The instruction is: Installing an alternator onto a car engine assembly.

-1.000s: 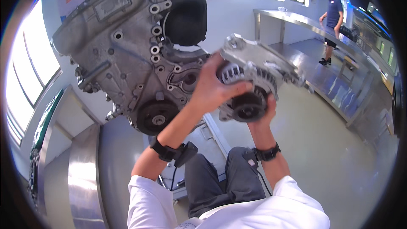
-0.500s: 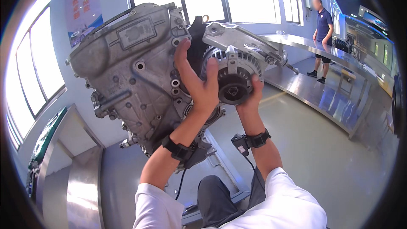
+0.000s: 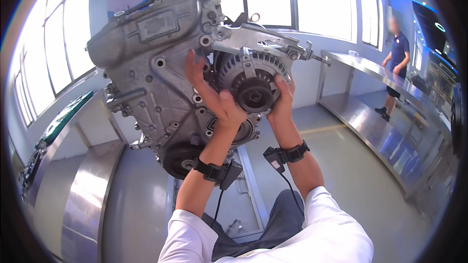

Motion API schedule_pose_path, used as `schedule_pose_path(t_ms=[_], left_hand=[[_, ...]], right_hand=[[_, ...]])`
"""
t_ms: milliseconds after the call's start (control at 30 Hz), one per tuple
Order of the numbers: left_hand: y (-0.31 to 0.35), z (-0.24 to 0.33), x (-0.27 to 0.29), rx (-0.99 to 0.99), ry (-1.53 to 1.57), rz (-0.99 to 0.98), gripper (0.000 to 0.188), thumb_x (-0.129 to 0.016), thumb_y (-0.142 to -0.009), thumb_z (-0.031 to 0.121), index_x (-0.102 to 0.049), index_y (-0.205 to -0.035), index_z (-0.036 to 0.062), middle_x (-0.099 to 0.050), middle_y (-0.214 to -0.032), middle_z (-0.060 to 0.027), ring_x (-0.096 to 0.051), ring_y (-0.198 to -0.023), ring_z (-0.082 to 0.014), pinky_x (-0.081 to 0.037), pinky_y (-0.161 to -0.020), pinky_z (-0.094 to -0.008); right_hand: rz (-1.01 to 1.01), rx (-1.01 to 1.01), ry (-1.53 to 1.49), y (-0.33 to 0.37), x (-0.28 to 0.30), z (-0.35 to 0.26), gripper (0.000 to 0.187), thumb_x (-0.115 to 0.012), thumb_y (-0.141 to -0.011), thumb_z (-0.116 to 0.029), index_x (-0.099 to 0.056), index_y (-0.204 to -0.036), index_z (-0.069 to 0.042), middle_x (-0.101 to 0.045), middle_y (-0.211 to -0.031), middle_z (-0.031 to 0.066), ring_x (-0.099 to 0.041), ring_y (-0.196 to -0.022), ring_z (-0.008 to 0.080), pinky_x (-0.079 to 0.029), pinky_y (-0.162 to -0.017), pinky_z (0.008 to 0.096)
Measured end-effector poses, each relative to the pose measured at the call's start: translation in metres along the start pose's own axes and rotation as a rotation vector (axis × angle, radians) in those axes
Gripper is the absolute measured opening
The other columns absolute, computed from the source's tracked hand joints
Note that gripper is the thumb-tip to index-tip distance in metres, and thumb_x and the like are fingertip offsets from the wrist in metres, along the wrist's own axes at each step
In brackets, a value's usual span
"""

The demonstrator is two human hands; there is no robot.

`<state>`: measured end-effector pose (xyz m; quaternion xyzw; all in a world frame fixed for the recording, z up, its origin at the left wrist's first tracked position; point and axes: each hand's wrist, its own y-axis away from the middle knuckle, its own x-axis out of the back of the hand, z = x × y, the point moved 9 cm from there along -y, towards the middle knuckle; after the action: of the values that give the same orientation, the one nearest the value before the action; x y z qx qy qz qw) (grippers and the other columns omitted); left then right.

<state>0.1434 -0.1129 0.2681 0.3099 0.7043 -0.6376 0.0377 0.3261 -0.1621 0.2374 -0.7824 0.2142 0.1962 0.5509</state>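
Note:
A silver alternator (image 3: 257,68) with a black pulley (image 3: 255,96) is held between my hands at the side of a grey engine block (image 3: 151,68). A metal bracket (image 3: 248,38) lies along its top, its left end by the engine's upper edge. My right hand (image 3: 282,100) grips the alternator's lower right, thumb in front and the other fingers mostly hidden behind. My left hand (image 3: 219,100) bears on its lower left side, thumb beside the pulley, with fingers stretched up between alternator and engine. Below my left wrist is a dark crank pulley (image 3: 183,161) on the engine.
A long metal workbench (image 3: 363,61) runs along the right, where a person (image 3: 397,53) in a dark shirt stands. On the left is another metal bench (image 3: 90,185) with a green item (image 3: 66,117). A metal frame (image 3: 253,190) shows below the engine.
The alternator and its bracket have moved left with my hands, closer to the engine, and turned more level. My left thumb has slid lower. The view has shifted, showing the engine's lower pulley.

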Motion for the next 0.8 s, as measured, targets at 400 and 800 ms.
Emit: schedule_pose_path(t_ms=[400,800], left_hand=[[-0.006,0.005,-0.014,-0.041,-0.125,-0.044,0.062,-0.032,-0.095,0.044,-0.041,-0.128,-0.008,-0.041,-0.136,-0.0287,-0.038,-0.126,-0.0425,-0.027,-0.105,-0.0498],[0.0,0.0,-0.023,-0.081,-0.113,-0.021,0.054,-0.033,-0.094,0.042,-0.046,-0.121,-0.0035,-0.046,-0.132,-0.0256,-0.042,-0.122,-0.0392,-0.02,-0.104,-0.0538]], right_hand=[[0.031,-0.085,-0.062,-0.009,0.012,0.012,0.08,-0.074,-0.077,-0.022,-0.03,-0.139,0.002,-0.054,-0.12,0.0168,-0.059,-0.105,0.0243,-0.05,-0.087,0.0328],[0.059,-0.024,-0.129,-0.004,0.013,-0.002,0.071,-0.072,-0.079,-0.021,-0.032,-0.134,-0.002,-0.053,-0.117,0.0161,-0.059,-0.104,0.0243,-0.054,-0.085,0.0347]])
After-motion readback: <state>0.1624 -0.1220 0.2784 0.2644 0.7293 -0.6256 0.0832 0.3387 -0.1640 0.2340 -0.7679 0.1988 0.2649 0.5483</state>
